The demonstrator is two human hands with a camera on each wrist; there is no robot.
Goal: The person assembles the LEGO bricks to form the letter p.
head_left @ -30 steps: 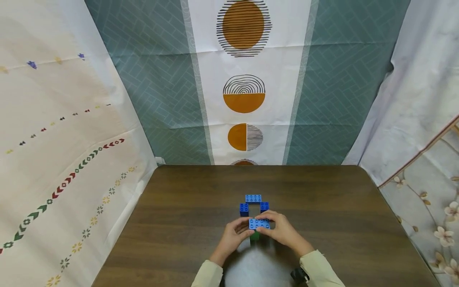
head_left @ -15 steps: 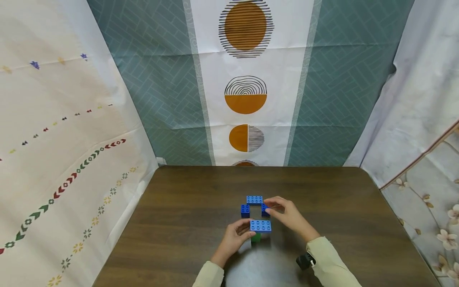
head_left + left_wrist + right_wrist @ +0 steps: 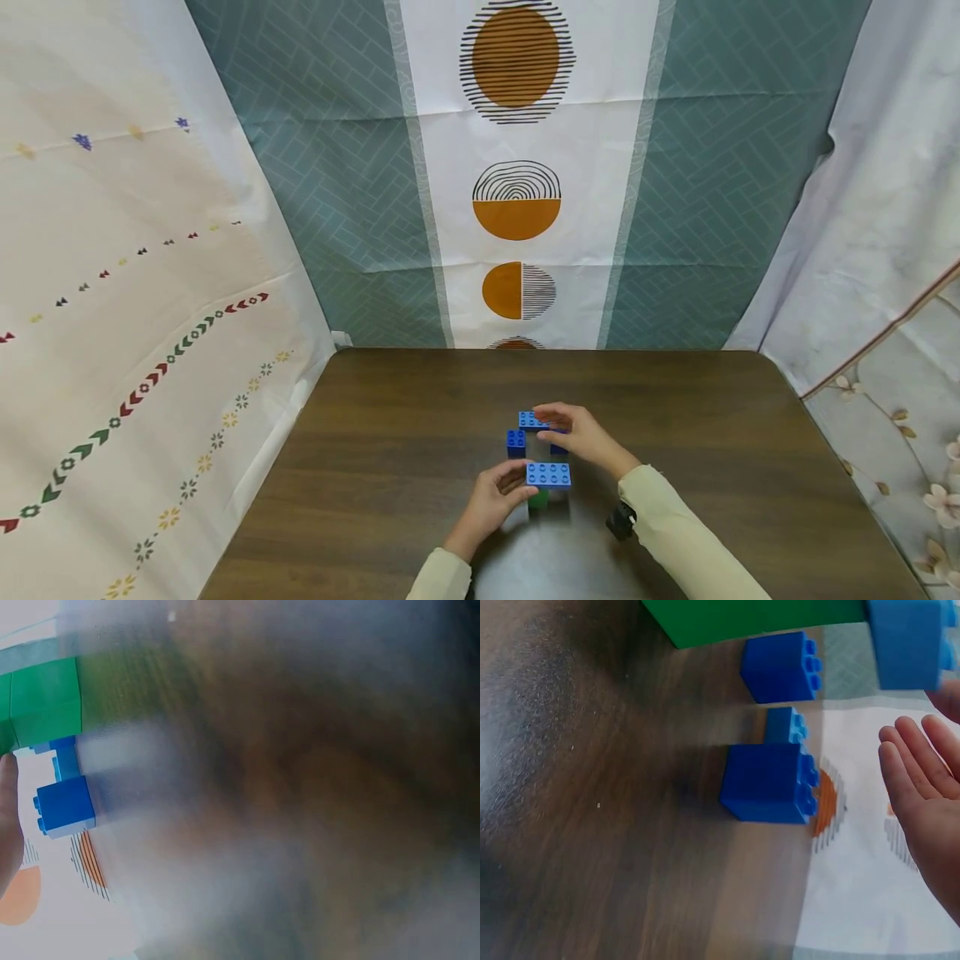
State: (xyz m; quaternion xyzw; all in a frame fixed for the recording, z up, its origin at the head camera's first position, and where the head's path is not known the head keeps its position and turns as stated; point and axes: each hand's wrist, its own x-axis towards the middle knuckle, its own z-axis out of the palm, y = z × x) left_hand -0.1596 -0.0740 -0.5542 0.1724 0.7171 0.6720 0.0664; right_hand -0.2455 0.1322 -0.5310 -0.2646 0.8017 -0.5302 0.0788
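Note:
My left hand (image 3: 483, 504) holds the left end of a light blue eight-stud brick (image 3: 548, 476), thumb on the near side and fingers on the far side. This brick caps a stack of green bricks (image 3: 750, 619) standing on the table. In the left wrist view, one finger (image 3: 9, 817) lies at the side of the green bricks (image 3: 46, 703). My right hand (image 3: 581, 435) hovers past the stack with fingers parted and nothing between them. It partly covers a dark blue brick (image 3: 558, 448) and a second light blue brick (image 3: 527, 420).
Another dark blue brick (image 3: 516, 443) stands left of the right hand, with a gap between the two dark blue ones. The second light blue brick lies behind them. All are on a brown wooden table (image 3: 390, 450). Patterned cloths (image 3: 360, 208) hang behind and beside it.
My right hand has let go of the capping light blue brick, moved away to the far right, then shifted left over the back bricks. The left hand has stayed at the stack.

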